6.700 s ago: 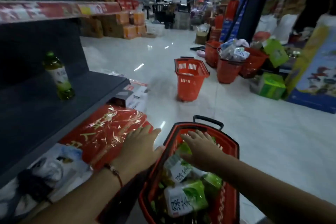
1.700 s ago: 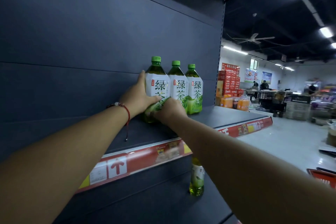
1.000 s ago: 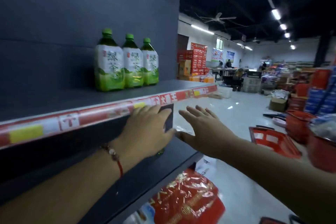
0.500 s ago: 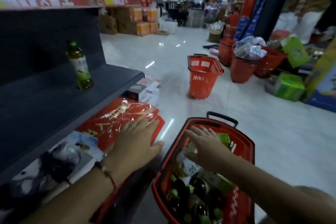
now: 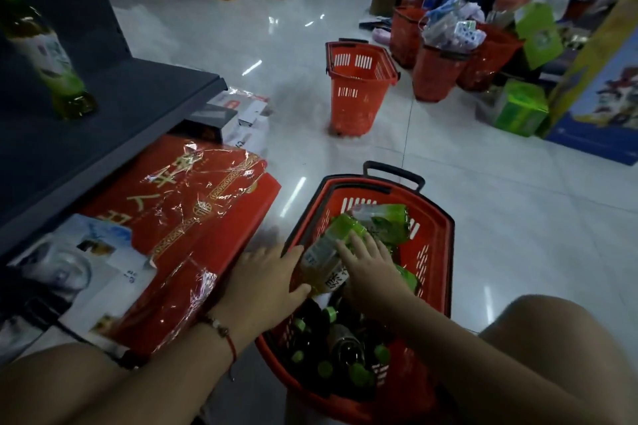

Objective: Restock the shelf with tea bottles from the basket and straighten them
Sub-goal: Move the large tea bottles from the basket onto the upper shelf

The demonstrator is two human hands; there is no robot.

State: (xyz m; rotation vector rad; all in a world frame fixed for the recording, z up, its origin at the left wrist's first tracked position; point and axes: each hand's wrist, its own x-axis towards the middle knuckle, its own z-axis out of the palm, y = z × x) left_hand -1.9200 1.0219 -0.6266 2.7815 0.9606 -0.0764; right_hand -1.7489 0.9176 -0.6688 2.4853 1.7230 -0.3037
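My grip is only half made: the left hand [image 5: 267,281] lies with straight fingers against the near side of a clear plastic tea bottle with a green and white label [image 5: 328,257], and the right hand [image 5: 371,267] rests flat-fingered over its other side, so both are released rather than clenched, I judge in order to steady the bottle between them before lifting. That bottle lies tilted on top of the heap in the red plastic shopping basket [image 5: 436,252], which stands on the pale tiled floor [image 5: 518,217] just beside me, with more green-capped bottles [image 5: 345,355] beneath it. To the left, the dark grey metal shelf [image 5: 145,103] carries one upright green tea bottle [image 5: 48,55], with red gift boxes wrapped in clear film [image 5: 193,203] stacked below its edge.
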